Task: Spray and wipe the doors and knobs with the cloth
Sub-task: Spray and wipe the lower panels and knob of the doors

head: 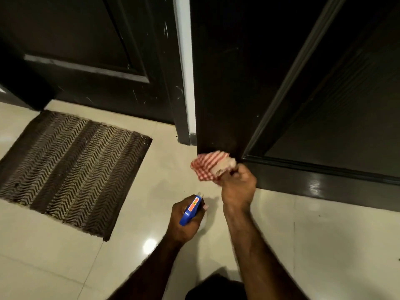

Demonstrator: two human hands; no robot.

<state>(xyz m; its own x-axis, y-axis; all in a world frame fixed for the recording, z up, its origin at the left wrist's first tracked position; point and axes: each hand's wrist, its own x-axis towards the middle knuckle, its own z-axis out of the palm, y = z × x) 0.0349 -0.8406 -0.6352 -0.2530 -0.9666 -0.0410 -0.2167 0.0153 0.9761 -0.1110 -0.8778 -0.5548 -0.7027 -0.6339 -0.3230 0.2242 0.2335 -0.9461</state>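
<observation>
A dark wooden door [249, 83] stands open on the right, its lower edge close to the floor. My right hand [238, 185] grips a bunched red-and-white checked cloth [211, 164] against the door's bottom corner. My left hand [187, 219] holds a spray bottle with a blue trigger head and an orange label [191, 210], low over the floor, left of the right forearm. A second dark panelled door [86, 50] is closed at the back left. No knob is in view.
A brown zigzag-patterned doormat [71, 167] lies on the glossy cream floor tiles [324, 245] in front of the left door. A white strip of door frame [186, 61] runs between the two doors. A dark cabinet corner [23, 92] sits at the far left.
</observation>
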